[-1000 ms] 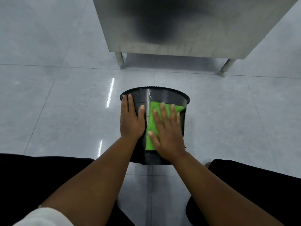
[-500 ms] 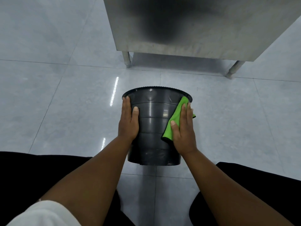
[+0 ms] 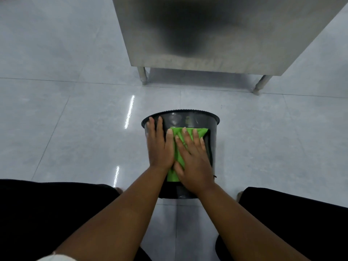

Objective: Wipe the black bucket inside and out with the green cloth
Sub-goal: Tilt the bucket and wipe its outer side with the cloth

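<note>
The black bucket (image 3: 188, 119) stands on the tiled floor between my knees, its outer wall facing me. My left hand (image 3: 160, 146) lies flat on the bucket's left side, fingers up to the rim. My right hand (image 3: 192, 157) presses the green cloth (image 3: 175, 159) flat against the middle of the outer wall, fingers spread over it. Cloth shows above my fingertips and below my thumb. The bucket's inside is hidden from this angle.
A stainless steel cabinet (image 3: 216, 34) on short legs (image 3: 143, 76) stands just beyond the bucket. Grey floor tiles (image 3: 75, 129) spread to both sides. My legs in black trousers (image 3: 47, 213) flank the bucket at the bottom of the view.
My right hand slid the green cloth from the bucket's right side back to the middle of the near wall. The left hand stayed on the left side.
</note>
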The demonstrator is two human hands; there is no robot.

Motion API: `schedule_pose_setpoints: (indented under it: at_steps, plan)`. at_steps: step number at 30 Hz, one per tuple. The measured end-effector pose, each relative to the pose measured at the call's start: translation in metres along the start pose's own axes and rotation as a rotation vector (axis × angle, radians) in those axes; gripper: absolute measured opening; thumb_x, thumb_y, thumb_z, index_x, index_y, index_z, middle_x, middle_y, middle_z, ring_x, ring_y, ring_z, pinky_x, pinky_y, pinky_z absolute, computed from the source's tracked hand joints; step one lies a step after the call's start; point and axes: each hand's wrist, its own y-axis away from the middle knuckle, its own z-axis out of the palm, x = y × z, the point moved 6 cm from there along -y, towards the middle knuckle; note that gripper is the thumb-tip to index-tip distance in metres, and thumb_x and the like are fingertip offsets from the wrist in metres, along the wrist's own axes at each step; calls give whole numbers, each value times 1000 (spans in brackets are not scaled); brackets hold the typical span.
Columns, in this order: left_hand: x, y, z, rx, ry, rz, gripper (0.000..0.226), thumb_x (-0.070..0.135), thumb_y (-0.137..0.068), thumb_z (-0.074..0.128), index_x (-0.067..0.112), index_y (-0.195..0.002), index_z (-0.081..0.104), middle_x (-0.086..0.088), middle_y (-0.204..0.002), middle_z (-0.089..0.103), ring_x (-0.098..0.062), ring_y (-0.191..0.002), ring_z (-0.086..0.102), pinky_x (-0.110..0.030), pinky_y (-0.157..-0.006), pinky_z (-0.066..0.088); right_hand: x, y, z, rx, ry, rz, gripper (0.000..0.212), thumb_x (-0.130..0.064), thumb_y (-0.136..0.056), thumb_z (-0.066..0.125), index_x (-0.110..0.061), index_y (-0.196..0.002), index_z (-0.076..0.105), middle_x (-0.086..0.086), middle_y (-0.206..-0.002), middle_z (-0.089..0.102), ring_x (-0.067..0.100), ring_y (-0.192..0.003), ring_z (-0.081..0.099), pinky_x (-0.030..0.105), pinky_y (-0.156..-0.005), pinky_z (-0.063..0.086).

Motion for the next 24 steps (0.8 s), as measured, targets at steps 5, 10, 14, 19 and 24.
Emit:
schedule_pose_setpoints:
  at_steps: [5,10,14,19,24]
  plan:
    - [-10,-7,4,-21,-100,21,71,55,-91,16,24,-155,13,-1,-165,-3,-17,-152,-7,-43,-124,3,31,1,-3,94,-143,93,67,-45,-95,43,-21,-154,22,1,-165,6,22,-153,-4,40,-125,5]
    - [-17,-8,0,-35,-159,21,66,51,-96,21,26,-155,6,2,-165,-8,-12,-151,-9,-45,-124,7,97,25,17,68,-662,585,64,-50,-96,26,-33,-154,5,-13,-164,7,7,-151,11,42,-125,16]
    - [-18,-9,-2,-32,-150,35,68,52,-95,18,23,-155,6,-1,-165,-7,-14,-151,-9,-45,-124,7,85,13,13,95,-646,557,67,-49,-96,25,-26,-156,6,-6,-165,5,11,-152,5,43,-125,13]
    - [-15,-11,3,-33,-161,59,68,51,-95,18,22,-155,7,-4,-165,-5,-17,-152,-7,-47,-123,9,9,-6,-2,34,41,-6,66,-45,-96,41,-24,-155,18,3,-165,6,30,-153,-6,48,-124,3]
    - [-18,-15,5,-56,-152,57,70,54,-94,18,23,-155,6,-2,-165,-7,-15,-151,-9,-46,-123,10,22,6,1,47,-1,-20,65,-42,-96,44,-25,-154,22,0,-165,11,26,-153,-4,46,-124,3]
